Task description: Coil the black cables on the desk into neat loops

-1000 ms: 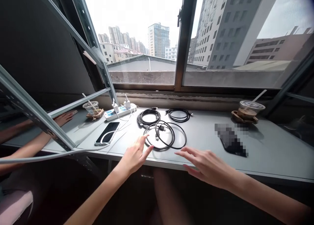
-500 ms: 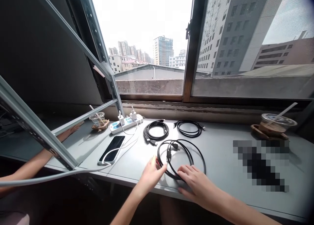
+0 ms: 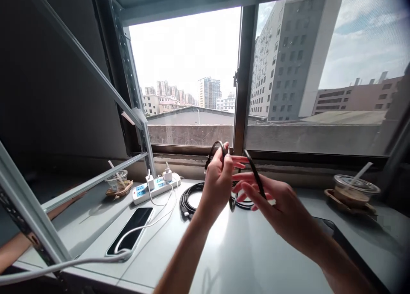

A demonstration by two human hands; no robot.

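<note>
A black cable (image 3: 254, 170) wound in loose loops is raised above the table, in front of the window sill. My left hand (image 3: 216, 183) is closed on the loops, thumb and fingers pinching them near the top. On the other side my right hand (image 3: 278, 200) grips the same cable, with a loop running between its thumb and fingers. The fingers hide much of the bundle. Behind my left forearm lies a coiled black cable (image 3: 185, 198) with a plug end showing. Another black coil (image 3: 245, 205) rests on the table, partly covered by my hands.
At left are a white power strip (image 3: 156, 189) with chargers and a phone (image 3: 130, 232) with a white cord. Metal shelf posts (image 3: 28, 204) stand beside them. Cups sit at left (image 3: 117, 180) and right (image 3: 355, 189). A dark flat object (image 3: 346, 247) lies beyond my right forearm.
Both hands have lifted the looped cable off the table, up towards the window. The loops are gathered closer together. The view has tilted upward.
</note>
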